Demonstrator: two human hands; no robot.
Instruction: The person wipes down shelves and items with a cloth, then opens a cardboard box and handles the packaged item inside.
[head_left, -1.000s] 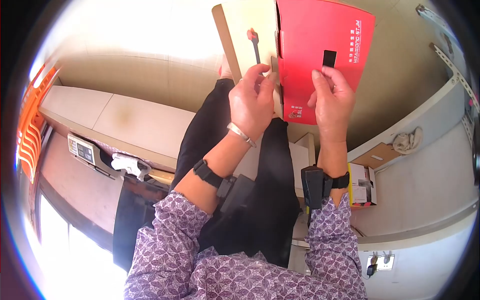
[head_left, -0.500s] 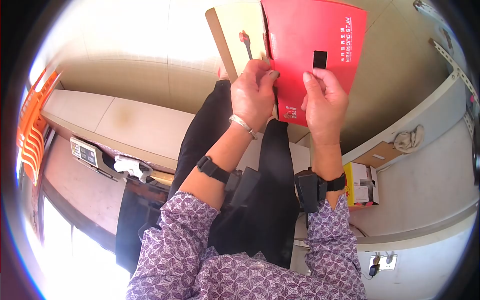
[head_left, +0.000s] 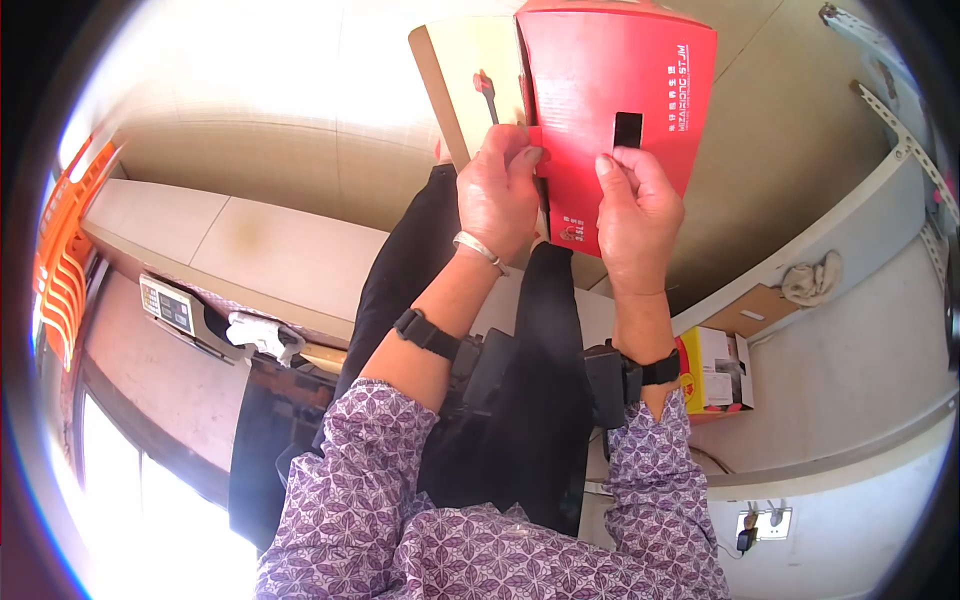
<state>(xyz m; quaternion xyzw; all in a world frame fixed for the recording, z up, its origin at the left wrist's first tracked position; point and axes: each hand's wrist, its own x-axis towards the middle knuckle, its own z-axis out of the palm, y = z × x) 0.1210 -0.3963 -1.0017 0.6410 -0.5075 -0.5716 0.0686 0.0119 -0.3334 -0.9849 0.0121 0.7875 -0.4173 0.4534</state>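
Observation:
A red cardboard box (head_left: 570,75) with white lettering stands in front of me, its yellow side panel (head_left: 455,70) facing left. A thin dark piece with a red end (head_left: 484,85) shows against the yellow panel. My left hand (head_left: 497,195) is closed at the edge between the two panels, a small red bit at its fingertips. Thumb and forefinger of my right hand (head_left: 642,215) are pinched together against the red face. Just above them is a black rectangle (head_left: 627,130); I cannot tell whether it is a strip or a slot.
To the left runs a pale ledge (head_left: 290,240), with a device with a panel (head_left: 170,305) below it and orange plastic racks (head_left: 62,270) beyond. At right are a yellow-and-white carton (head_left: 715,370), a crumpled cloth (head_left: 812,280) and a wall socket (head_left: 765,530).
The red box has shifted slightly left and down, its top edge tipping so more of the top shows. Both hands have moved a little left with it, still closed.

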